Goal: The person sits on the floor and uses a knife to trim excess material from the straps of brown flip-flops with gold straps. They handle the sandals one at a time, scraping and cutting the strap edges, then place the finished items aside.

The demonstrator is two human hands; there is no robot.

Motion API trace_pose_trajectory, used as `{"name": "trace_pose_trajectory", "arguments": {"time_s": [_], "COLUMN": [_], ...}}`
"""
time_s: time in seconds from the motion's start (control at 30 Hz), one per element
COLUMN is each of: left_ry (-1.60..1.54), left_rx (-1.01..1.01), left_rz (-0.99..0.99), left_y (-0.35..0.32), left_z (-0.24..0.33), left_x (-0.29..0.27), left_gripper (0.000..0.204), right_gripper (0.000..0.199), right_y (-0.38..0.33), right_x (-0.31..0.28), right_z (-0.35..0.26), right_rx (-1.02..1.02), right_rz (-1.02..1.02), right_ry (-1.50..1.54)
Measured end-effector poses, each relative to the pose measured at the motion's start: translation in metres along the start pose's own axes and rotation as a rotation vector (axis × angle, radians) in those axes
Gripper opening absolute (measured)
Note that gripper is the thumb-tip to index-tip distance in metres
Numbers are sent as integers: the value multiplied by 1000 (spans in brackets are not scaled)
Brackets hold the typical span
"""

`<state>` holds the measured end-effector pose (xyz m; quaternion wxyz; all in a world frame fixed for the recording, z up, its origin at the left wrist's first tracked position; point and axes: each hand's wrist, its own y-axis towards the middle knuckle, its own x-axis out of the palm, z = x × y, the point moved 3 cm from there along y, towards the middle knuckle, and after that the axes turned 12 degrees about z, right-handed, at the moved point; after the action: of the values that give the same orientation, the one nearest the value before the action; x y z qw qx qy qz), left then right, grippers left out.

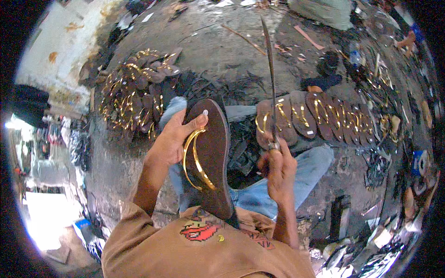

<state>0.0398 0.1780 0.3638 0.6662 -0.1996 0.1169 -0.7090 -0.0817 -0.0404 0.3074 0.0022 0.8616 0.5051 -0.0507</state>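
The left hand grips a sandal, the right hand a knife. Scraps litter the grey floor; leftward, a stained wall.

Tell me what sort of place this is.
Probably a small sandal workshop: a heap of brown, gold-strapped sandals, a row of similar sandals, and a long thin dark blade in the right hand.
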Motion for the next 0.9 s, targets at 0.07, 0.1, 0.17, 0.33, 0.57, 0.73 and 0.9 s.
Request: {"name": "trace_pose_trajectory", "arguments": {"time_s": [0.07, 0.1, 0.17, 0.33, 0.57, 0.73, 0.9], "left_ry": [-22, -37, -69, -47, 217, 345, 362], "left_rx": [-97, -154, -207, -215, -187, -200, -183], "left_rz": [-19, -27, -41, -17, -85, -79, -83], "left_y": [-8, -12, -7, -13, 2, 8, 8], "left_z": [-3, -8, -28, -33, -28, -23, -21], "left_x": [-7, -13, -19, -27, -27, -32, -31], "left_gripper": [45, 46, 47, 47, 48, 46, 43], "right_gripper": [27, 32, 34, 27, 30, 40, 46], "right_y": [-30, -49, -85, -132, -26, 47, 92], "right_x": [-15, -14, -23, -48, 18, 48, 78], "right_z": [20, 38, 52, 66, 53, 15, 6], "right_rx": [-13, -65, 57, 155, 26, -32, -208], "right_rz": [-122, -156, -274, -415, -401, -601, -798], "right_ry": [-139, -186, -347, -473, -511, -504, -330]}}
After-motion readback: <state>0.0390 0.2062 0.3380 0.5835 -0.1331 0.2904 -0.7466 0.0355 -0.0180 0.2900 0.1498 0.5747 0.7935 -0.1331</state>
